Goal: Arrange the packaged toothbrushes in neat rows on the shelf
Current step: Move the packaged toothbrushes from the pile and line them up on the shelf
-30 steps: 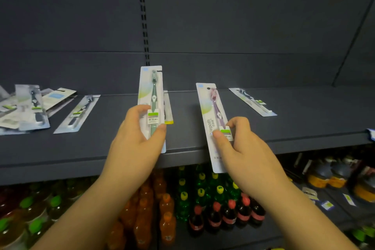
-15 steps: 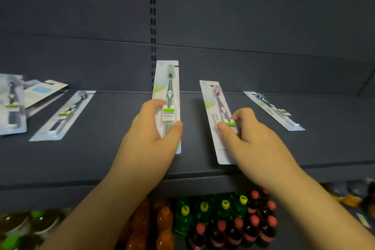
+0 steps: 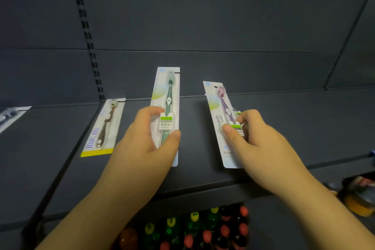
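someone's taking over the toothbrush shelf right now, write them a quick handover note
Left hand grips the green toothbrush pack, held upright over the shelf.
Right hand pinches the purple toothbrush pack, tilted a little left, its lower end near the shelf's front edge.
Done: a brown toothbrush pack lies flat on the shelf to the left. Another pack shows at the far left edge.
Left: lay both held packs flat beside the brown one, parallel and evenly spaced, then line up the rest.

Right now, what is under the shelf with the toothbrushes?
Under the shelf stand drink bottles with yellow, red and orange caps, and at the right a yellow-banded container. The person's arms and the shelf edge cover the rest of that row.
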Tool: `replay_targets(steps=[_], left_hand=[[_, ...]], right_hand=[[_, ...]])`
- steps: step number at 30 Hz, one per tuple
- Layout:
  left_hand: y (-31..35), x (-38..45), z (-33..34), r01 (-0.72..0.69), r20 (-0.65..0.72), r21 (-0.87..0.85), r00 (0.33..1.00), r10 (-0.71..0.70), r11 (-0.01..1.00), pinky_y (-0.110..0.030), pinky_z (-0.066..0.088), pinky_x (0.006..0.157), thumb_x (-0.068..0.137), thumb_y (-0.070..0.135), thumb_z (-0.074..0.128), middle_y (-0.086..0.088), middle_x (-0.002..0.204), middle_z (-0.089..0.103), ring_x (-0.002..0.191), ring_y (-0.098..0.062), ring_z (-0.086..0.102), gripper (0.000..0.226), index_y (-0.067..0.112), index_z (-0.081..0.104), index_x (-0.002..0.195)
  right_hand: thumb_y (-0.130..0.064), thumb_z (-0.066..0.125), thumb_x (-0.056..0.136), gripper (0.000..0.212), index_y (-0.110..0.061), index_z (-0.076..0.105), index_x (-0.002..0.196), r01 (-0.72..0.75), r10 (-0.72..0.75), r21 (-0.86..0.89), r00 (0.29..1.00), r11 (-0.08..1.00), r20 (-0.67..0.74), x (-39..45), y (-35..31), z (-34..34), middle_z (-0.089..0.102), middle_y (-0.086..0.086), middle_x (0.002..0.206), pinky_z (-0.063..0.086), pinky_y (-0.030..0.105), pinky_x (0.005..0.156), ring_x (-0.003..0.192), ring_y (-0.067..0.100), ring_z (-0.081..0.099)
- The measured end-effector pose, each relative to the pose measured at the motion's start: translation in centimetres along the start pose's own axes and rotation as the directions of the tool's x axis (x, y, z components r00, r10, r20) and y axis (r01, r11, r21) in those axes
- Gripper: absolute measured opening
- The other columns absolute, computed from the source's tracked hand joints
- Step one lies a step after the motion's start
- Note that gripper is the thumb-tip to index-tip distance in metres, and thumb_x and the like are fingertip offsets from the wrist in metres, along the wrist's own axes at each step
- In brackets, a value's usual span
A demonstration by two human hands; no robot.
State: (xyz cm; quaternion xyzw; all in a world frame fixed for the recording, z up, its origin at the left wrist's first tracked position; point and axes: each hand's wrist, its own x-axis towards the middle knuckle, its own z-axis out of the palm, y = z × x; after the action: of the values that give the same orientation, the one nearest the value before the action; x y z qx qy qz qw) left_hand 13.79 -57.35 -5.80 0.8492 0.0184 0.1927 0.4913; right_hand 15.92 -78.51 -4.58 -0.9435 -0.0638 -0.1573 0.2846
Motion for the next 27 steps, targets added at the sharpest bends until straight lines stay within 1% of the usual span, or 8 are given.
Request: replay_targets(steps=[2, 5, 11, 16, 19, 22, 25, 27], left_hand=[[1.1, 0.1, 2.3, 0.007, 0.017, 0.031, 1.000, -0.008, 0.999, -0.028, 0.048, 0.071, 0.085, 0.048, 0.056, 0.018, 0.114, 0.056, 0.090, -0.006, 0.060, 0.040, 0.050, 0.038, 0.121], [3.3, 0.1, 5.8, 0.016, 0.021, 0.079, 1.000, -0.018, 0.997, -0.019, 0.040, 0.059, 0.086, 0.047, 0.054, 0.017, 0.114, 0.057, 0.085, -0.006, 0.059, 0.041, 0.048, 0.037, 0.124], [7.4, 0.9, 13.0, 0.031, -0.015, 0.150, 0.999, -0.029, 0.988, -0.019, 0.040, 0.059, 0.087, 0.048, 0.054, 0.017, 0.115, 0.057, 0.086, -0.005, 0.059, 0.041, 0.048, 0.035, 0.124], [9.8, 0.9, 19.1, 0.046, -0.029, 0.229, 0.999, -0.041, 0.972, -0.018, 0.037, 0.058, 0.086, 0.049, 0.054, 0.017, 0.109, 0.057, 0.082, -0.004, 0.057, 0.040, 0.047, 0.037, 0.122], [10.9, 0.9, 21.1, 0.064, 0.008, 0.289, 0.998, -0.069, 0.955, -0.019, 0.035, 0.056, 0.087, 0.050, 0.053, 0.014, 0.104, 0.057, 0.077, -0.005, 0.055, 0.038, 0.049, 0.034, 0.120], [11.8, 1.4, 22.0, 0.053, 0.041, 0.303, 0.997, -0.069, 0.952, -0.015, 0.035, 0.053, 0.089, 0.051, 0.051, 0.019, 0.104, 0.054, 0.077, -0.002, 0.055, 0.037, 0.050, 0.032, 0.120], [12.3, 1.9, 22.8, 0.006, 0.090, 0.332, 0.995, -0.038, 0.943, -0.015, 0.036, 0.051, 0.089, 0.055, 0.048, 0.022, 0.099, 0.051, 0.077, -0.002, 0.054, 0.034, 0.053, 0.028, 0.116], [12.8, 2.2, 23.3, -0.036, 0.132, 0.364, 0.991, -0.013, 0.931, -0.016, 0.040, 0.053, 0.089, 0.056, 0.045, 0.023, 0.093, 0.048, 0.077, -0.002, 0.055, 0.032, 0.053, 0.026, 0.115]], right_hand=[[-0.062, 0.038, 0.093, 0.034, -0.029, 0.040, 0.102, -0.005, 0.005, 0.003, 1.000, 1.000, -0.006, 0.8, 2.3, -1.2, 0.058, -0.008, 0.075, 0.040, 0.033, 0.055, 0.069, 0.011, 0.056], [-0.060, 0.039, 0.094, 0.032, -0.029, 0.040, 0.100, -0.003, 0.004, 0.021, 1.000, 1.000, -0.009, 2.1, 5.9, -3.0, 0.059, -0.008, 0.075, 0.041, 0.033, 0.055, 0.068, 0.009, 0.056], [-0.062, 0.039, 0.093, 0.033, -0.030, 0.040, 0.100, 0.035, -0.036, 0.054, 0.999, 0.998, 0.010, 4.9, 13.4, -6.6, 0.058, -0.008, 0.073, 0.039, 0.033, 0.053, 0.066, 0.010, 0.057], [-0.061, 0.041, 0.093, 0.033, -0.028, 0.040, 0.097, 0.022, -0.026, 0.074, 0.998, 0.997, 0.052, 6.5, 19.0, -8.7, 0.060, -0.008, 0.075, 0.046, 0.036, 0.056, 0.066, 0.012, 0.059], [-0.061, 0.041, 0.093, 0.033, -0.028, 0.041, 0.097, 0.015, -0.020, 0.074, 0.997, 0.997, 0.070, 7.2, 20.9, -9.8, 0.060, -0.007, 0.073, 0.044, 0.033, 0.052, 0.064, 0.011, 0.058], [-0.060, 0.040, 0.093, 0.033, -0.027, 0.042, 0.098, 0.000, -0.004, 0.061, 0.998, 0.998, 0.067, 8.0, 21.9, -10.7, 0.059, -0.009, 0.076, 0.038, 0.029, 0.050, 0.064, 0.009, 0.057], [-0.060, 0.041, 0.093, 0.033, -0.027, 0.043, 0.098, -0.017, 0.015, 0.051, 0.999, 0.999, 0.037, 8.4, 22.6, -11.3, 0.060, -0.009, 0.076, 0.040, 0.031, 0.051, 0.064, 0.009, 0.058], [-0.059, 0.042, 0.093, 0.032, -0.027, 0.044, 0.096, -0.036, 0.034, 0.055, 0.999, 0.998, 0.025, 8.6, 23.1, -11.7, 0.059, -0.010, 0.075, 0.038, 0.030, 0.050, 0.064, 0.007, 0.056]])
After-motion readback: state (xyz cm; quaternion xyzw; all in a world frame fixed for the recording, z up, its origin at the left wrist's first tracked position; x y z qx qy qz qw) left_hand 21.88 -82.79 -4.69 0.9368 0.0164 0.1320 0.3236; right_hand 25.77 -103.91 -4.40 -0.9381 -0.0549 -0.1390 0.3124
